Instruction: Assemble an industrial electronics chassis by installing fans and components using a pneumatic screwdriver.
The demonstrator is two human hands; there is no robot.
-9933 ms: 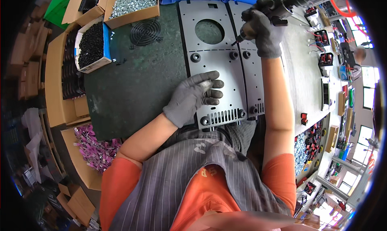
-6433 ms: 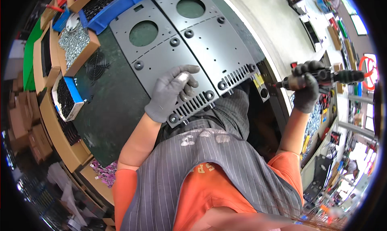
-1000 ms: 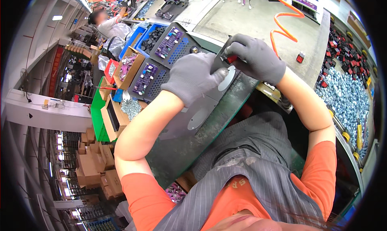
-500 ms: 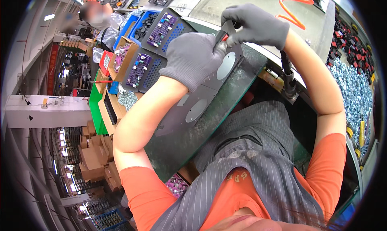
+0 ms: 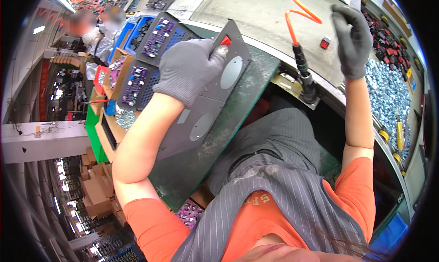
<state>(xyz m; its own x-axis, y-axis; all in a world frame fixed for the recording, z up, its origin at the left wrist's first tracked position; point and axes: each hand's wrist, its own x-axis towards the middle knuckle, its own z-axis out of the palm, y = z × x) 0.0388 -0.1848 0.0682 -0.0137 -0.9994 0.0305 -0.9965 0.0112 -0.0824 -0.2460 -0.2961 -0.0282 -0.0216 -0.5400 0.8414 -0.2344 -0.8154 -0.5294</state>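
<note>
On the grey panel (image 5: 238, 46), the red switch (image 5: 226, 41) sits just up and right of the left hand (image 5: 191, 66), which grips the panel; the right hand (image 5: 355, 43), farther off, looks empty.

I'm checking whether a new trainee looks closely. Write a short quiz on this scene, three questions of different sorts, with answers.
1. Multiple choice: What colour is the coiled hose above the bench?
A) Blue
B) Orange
C) Green

2. True or false: The right hand is apart from the grey panel.

3. Fill in: Near the left hand's thumb, a ____ switch sits in the grey panel.

Key: 1. B; 2. True; 3. red
</note>
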